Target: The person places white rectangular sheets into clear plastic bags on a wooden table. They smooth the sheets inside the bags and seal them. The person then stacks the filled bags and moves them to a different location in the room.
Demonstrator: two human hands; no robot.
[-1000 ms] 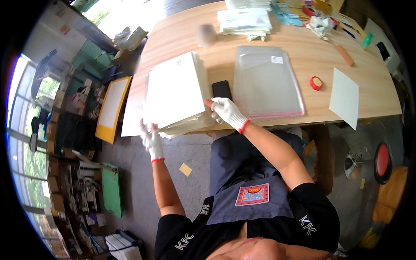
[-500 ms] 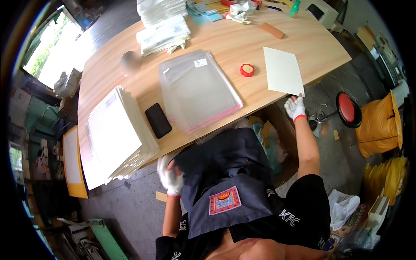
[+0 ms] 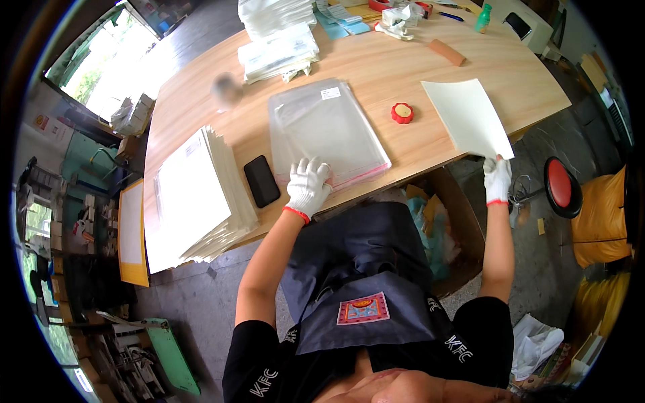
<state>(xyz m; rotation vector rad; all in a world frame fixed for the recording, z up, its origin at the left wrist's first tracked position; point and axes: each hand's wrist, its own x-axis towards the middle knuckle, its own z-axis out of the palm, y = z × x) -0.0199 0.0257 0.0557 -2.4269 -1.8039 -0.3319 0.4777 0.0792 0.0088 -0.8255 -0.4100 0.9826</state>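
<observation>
In a white knit glove, my left hand (image 3: 309, 183) rests on the near left corner of a stack of clear plastic bags (image 3: 329, 127). Its fingers lie stretched over the bags' near edge. The bags have a white label near the far side and a pink strip along the near side. My right hand (image 3: 497, 178), gloved too, pinches the near right corner of a white sheet (image 3: 469, 115) at the table's right edge. That sheet bends slightly. A black phone (image 3: 261, 181) lies just left of my left hand.
A thick stack of white-topped packs (image 3: 195, 195) overhangs the table's left front edge. A round red item (image 3: 402, 113) lies between bags and sheet. Farther back are an orange-brown block (image 3: 448, 52), white bundles (image 3: 279, 52) and a green bottle (image 3: 483, 19). Below stands an open cardboard box (image 3: 463, 225).
My left hand has risen from beside my lap onto the plastic bags. At the right, the white sheet has turned somewhat and now bends near my right hand, which keeps hold of its corner.
</observation>
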